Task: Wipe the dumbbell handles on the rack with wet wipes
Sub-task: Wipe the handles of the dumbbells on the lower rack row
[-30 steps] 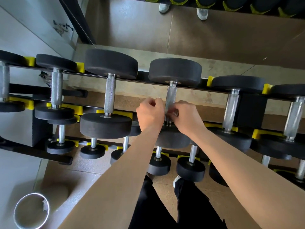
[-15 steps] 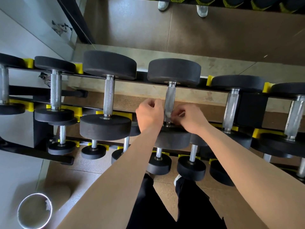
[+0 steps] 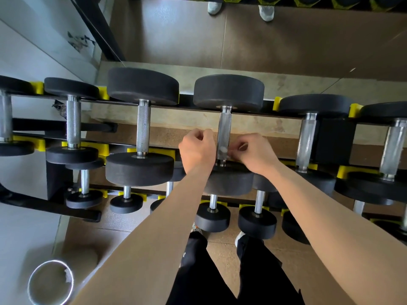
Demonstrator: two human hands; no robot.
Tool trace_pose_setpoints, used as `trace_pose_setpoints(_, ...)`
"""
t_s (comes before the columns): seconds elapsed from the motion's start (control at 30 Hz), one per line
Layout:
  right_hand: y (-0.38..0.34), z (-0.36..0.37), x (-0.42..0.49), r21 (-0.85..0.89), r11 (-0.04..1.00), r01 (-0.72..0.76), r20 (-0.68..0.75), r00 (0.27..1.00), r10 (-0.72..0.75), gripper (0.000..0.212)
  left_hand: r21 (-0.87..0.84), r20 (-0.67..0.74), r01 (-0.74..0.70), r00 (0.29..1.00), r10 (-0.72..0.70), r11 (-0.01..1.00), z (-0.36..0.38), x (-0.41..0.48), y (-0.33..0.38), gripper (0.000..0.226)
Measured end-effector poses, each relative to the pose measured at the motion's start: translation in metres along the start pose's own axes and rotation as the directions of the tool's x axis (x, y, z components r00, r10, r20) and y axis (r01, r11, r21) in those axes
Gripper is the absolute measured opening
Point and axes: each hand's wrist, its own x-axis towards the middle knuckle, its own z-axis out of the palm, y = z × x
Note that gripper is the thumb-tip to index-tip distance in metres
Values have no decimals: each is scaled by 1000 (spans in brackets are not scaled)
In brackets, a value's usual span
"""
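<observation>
Looking straight down at the rack (image 3: 334,139), and both hands are working on the same dumbbell (image 3: 229,92), fourth from the left on the top tier. The wet wipe (image 3: 222,149) is showing as a small white patch low on the knurled handle (image 3: 224,128), just above the near weight head. The right hand (image 3: 256,154) is sitting just right of the handle, with thumb and fingertips pinching the wet wipe's end. The left hand (image 3: 197,150) is pressing against the handle's left side, fingers curled into a tight fist, and what looks like a pale edge of the wet wipe is peeking over its knuckles. Black trousers (image 3: 193,271) and a shoe (image 3: 240,236) are showing below the lower tier of smaller dumbbells. A round metal bin (image 3: 29,285) is sitting on the floor at lower left, well apart from the hands, with a white scrap lying inside.
</observation>
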Motion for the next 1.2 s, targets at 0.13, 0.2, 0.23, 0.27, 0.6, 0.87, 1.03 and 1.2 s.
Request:
trace_pose_setpoints(0.13, -23, 5, -4, 199, 978, 58, -281, 960, 0, 6, 52, 140, -82, 987, 74, 995, -5, -2, 2, 17)
trace_pose_setpoints(0.2, -32, 10, -8, 287, 956, 62, -335, 941, 40, 11, 3, 272, -120, 955, 115, 993, -12, 0, 2, 12)
trace_pose_setpoints(0.23, -35, 12, -10, 322, 945, 62, -349, 936, 58, 15, -46, 311, -121, 942, 129, 992, -16, 1, 1, 12)
trace_pose_setpoints(0.27, -37, 14, -13, 354, 933, 65, -355, 932, 70, 19, -92, 334, -109, 933, 134, 990, -20, 2, 1, 12)
trace_pose_setpoints(0.6, -44, 19, -23, 385, 922, 23, -301, 948, 102, 32, -81, 415, -81, 904, 108, 993, -32, 12, 7, 18)
trace_pose_setpoints(0.87, -34, 43, -42, 426, 892, -150, -465, 810, 358, 21, 12, 120, -39, 992, 37, 999, -8, 37, 18, 12)
trace_pose_setpoints(1.03, -24, 57, -36, 413, 895, -168, -527, 757, 385, 14, 69, 209, -158, 968, 140, 985, 4, 41, 21, 9)
trace_pose_setpoints(1.2, -26, 57, -38, 392, 906, -161, -518, 775, 362, 20, 258, 430, -300, 887, 169, 918, -18, 38, -9, 3)
